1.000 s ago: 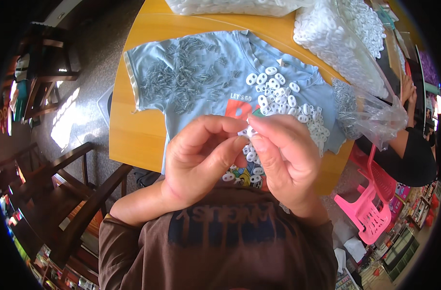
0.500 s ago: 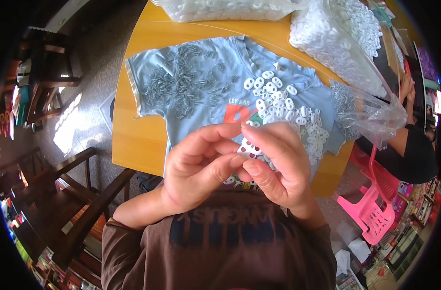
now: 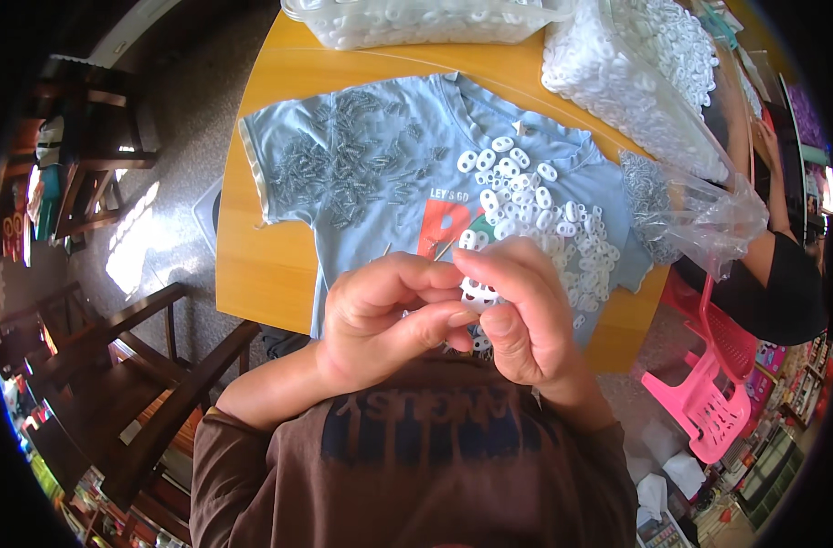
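My left hand (image 3: 371, 315) and my right hand (image 3: 528, 315) meet above a light blue T-shirt (image 3: 407, 114). White plastic two-hole pieces (image 3: 478, 292) show between them, cupped in the curled fingers of my right hand. The left thumb and fingers are drawn together beside these pieces; whatever lies in their pinch is hidden. Beyond my hands, a pile of similar white two-hole pieces (image 3: 526, 196) covers the shirt's right half. Small metal springs (image 3: 329, 155) are scattered over its left sleeve and chest.
A clear tub of white pieces (image 3: 425, 35) and a big clear bag of them (image 3: 617, 91) stand at the yellow table's (image 3: 261, 274) far side. A plastic bag of springs (image 3: 649, 196) lies right. Another person's arm (image 3: 771, 173), a pink chair (image 3: 709, 402) and a wooden armchair (image 3: 160, 393) flank the table.
Both hands stay together and shift slightly to the right. The left fingers and thumb have moved a little against the white pieces. The other person's arm has shifted too.
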`<control>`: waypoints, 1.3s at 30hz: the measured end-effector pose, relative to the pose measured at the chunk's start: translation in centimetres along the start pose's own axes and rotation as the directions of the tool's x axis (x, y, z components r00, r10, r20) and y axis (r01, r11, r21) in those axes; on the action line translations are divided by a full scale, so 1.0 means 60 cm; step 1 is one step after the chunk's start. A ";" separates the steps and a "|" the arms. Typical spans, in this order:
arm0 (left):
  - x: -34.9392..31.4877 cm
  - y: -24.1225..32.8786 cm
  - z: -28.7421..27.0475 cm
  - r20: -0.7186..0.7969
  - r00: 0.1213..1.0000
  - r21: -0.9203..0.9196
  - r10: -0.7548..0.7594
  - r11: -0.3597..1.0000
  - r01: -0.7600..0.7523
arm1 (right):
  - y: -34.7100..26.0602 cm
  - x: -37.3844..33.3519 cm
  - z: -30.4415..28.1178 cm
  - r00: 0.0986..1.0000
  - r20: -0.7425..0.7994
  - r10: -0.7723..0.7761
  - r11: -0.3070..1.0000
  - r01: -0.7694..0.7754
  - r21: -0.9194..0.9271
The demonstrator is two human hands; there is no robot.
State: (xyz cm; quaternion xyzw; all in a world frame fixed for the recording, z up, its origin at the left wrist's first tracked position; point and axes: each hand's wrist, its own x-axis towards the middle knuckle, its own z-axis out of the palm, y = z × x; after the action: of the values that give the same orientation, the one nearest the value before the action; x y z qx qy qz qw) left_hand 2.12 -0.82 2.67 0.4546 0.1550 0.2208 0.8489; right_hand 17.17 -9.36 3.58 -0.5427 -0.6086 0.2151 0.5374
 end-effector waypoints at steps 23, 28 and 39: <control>-0.002 -0.007 0.016 -0.031 0.999 0.013 0.043 0.999 -0.043 | 0.012 -0.011 0.028 0.970 -0.208 -0.124 0.992 0.118 -0.041; -0.009 0.020 0.014 -0.086 0.970 -0.266 -0.227 0.944 0.197 | -0.005 -0.017 0.034 0.996 -0.053 -0.065 0.983 0.055 -0.173; -0.110 0.053 -0.157 -0.726 0.521 0.375 0.449 0.893 -0.248 | -0.119 0.000 0.043 0.946 0.322 -0.024 0.614 -0.240 0.752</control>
State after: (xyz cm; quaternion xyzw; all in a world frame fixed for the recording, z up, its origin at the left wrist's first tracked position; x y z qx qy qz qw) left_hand -8.63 3.96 0.68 0.4215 0.4458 0.5474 0.5692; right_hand 11.79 -10.78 8.76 -0.2514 -0.4938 0.5704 0.6063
